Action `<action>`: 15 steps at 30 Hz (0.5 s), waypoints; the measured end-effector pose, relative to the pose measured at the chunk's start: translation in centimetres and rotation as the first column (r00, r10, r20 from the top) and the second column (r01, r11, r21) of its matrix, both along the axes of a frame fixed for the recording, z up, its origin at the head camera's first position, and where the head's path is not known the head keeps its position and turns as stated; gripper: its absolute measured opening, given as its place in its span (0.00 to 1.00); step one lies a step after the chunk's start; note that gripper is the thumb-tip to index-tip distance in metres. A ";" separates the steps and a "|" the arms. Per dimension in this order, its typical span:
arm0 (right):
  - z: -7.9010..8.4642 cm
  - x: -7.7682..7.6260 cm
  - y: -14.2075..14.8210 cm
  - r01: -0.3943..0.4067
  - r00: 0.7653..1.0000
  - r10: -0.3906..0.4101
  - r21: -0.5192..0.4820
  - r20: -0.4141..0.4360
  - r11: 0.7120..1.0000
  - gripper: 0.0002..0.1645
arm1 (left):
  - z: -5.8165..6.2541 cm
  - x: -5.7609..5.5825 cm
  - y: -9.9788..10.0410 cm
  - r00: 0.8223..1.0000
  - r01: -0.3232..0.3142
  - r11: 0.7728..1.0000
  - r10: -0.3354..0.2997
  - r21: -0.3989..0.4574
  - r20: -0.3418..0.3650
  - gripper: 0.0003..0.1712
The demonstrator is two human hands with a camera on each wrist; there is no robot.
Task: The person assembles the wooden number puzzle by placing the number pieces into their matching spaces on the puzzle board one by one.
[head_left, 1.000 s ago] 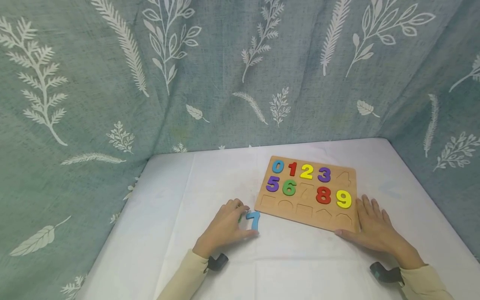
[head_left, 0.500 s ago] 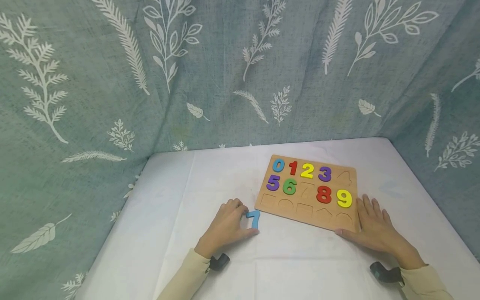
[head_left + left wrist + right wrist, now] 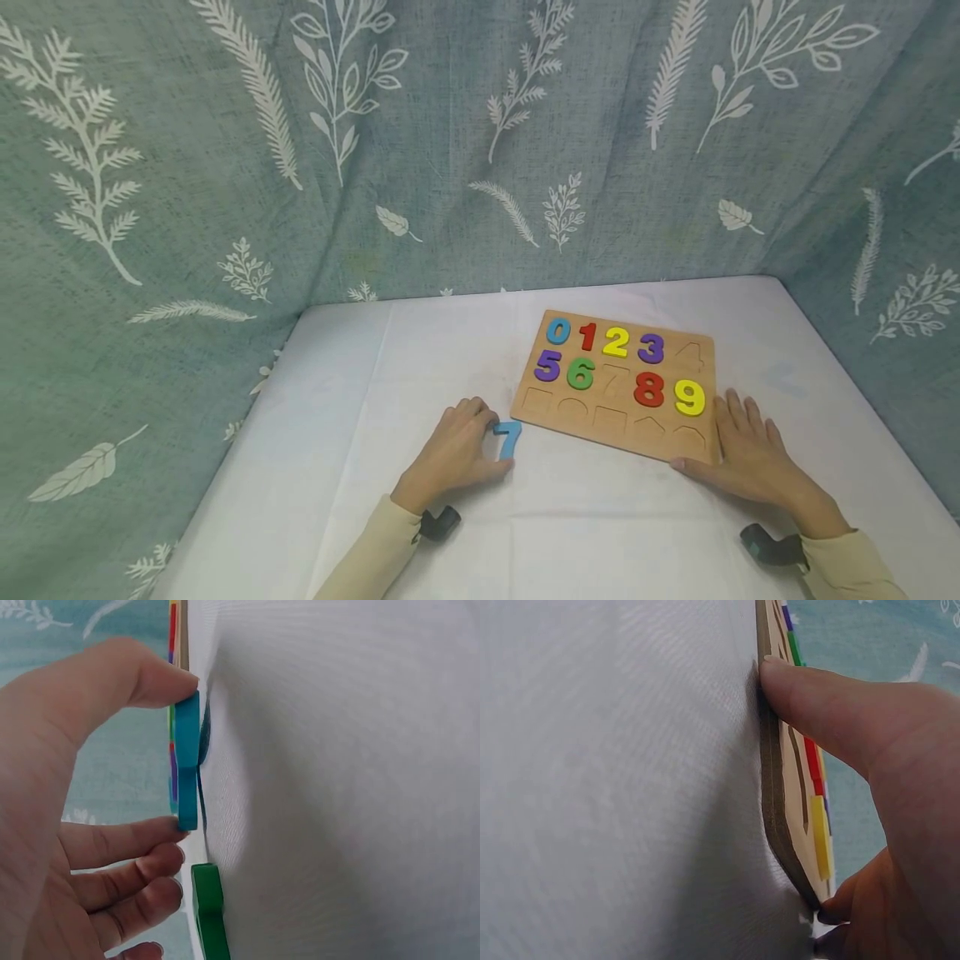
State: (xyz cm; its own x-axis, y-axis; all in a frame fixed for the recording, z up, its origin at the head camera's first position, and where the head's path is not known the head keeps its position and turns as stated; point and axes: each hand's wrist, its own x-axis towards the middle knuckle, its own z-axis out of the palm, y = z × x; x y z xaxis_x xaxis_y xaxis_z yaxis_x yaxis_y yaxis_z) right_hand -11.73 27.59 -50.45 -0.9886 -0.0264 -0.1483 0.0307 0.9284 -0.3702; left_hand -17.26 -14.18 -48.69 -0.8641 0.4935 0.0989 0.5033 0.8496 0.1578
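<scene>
My left hand [image 3: 453, 450] pinches a blue number 7 piece [image 3: 508, 438] between thumb and index finger, just off the board's near left corner. In the left wrist view the blue piece [image 3: 188, 757] stands very slightly off the cloth, with a shadow under it. Below it lies a green piece [image 3: 209, 907], which the hand hides in the head view. My right hand [image 3: 753, 458] rests against the right corner of the wooden number board [image 3: 585, 425], fingers fairly straight along the side. Its thumb [image 3: 810, 690] touches the front edge.
The board bears numbers 0, 1, 2, 3, 5, 6, 8 and 9; the outlined 4 recess [image 3: 691, 356] and 7 recess [image 3: 615, 382] show bare wood. A white cloth [image 3: 600, 533] covers the table. Patterned curtains [image 3: 420, 150] stand behind and at both sides.
The blue 7 has turned slightly, its lower end swinging left together with the left thumb. A bit of green seen behind the fingers is now hidden. The right hand and board stay put.
</scene>
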 end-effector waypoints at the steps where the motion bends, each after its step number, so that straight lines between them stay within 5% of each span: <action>1: 0.0 0.0 0.0 0.000 1.000 0.000 -0.002 0.000 1.000 0.78 | 0.0 0.0 0.0 1.000 -0.002 1.000 0.002 0.004 0.005 0.36; 15: 0.1 0.1 -0.1 0.004 1.000 -0.004 -0.023 0.006 1.000 0.79 | 0.7 -1.1 0.2 0.999 0.043 0.997 -0.042 0.061 -0.013 0.34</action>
State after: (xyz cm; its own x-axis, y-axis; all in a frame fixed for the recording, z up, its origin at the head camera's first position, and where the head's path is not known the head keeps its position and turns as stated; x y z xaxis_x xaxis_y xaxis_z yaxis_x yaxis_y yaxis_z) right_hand -11.61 27.51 -50.35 -0.9877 -0.0259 -0.1539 0.0368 0.9197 -0.3909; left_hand -18.37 -13.97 -47.98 -0.8409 0.5228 0.1398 0.5411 0.8162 0.2026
